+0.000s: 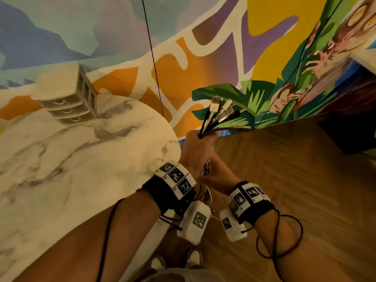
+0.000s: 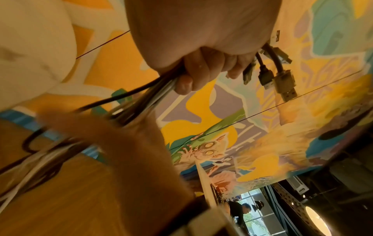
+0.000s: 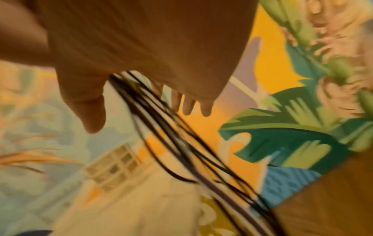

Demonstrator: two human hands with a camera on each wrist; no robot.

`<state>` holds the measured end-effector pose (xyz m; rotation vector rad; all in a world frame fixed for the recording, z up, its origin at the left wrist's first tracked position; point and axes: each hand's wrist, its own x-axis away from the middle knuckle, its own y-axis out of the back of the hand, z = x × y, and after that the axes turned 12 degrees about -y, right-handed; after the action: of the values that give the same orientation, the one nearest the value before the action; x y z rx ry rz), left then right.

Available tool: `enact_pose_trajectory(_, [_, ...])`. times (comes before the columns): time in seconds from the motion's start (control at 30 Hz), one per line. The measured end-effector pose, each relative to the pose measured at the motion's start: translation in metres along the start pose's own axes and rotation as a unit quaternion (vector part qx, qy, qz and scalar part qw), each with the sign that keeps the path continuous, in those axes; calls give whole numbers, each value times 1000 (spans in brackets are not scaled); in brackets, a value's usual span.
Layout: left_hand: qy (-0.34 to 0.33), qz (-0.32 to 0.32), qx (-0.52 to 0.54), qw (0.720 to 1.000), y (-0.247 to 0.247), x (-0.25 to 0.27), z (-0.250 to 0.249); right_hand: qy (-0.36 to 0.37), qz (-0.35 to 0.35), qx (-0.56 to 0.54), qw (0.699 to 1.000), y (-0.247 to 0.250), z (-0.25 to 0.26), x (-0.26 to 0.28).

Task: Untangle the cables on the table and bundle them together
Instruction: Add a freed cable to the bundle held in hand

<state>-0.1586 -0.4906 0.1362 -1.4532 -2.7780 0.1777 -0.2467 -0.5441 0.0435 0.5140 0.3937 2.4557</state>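
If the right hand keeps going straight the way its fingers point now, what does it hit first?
Probably the left hand, which grips the cables just ahead of the right hand. The strands run through its straight fingers toward that fist; depth unclear.

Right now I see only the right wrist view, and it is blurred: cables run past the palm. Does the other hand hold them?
Observer: Yes. In the head view the left hand grips the cables in a fist.
Operator: Where are the plugs? I see none.
Observer: The plugs fan out just above that fist, toward the painted wall.
Operator: Is the bundle over the table?
Observer: No. It appears to be held past the edge of the table, above the wooden floor.
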Motion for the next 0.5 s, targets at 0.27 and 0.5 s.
enact_pose_trajectory(0.27, [16, 19, 76, 997, 29, -10, -17, -78, -113, -87, 987, -40, 16, 1])
enact_pose_trajectory(0.5, [-8, 5, 60, 998, 51, -17, -40, -160, -28, -10, 987, -52, 16, -7])
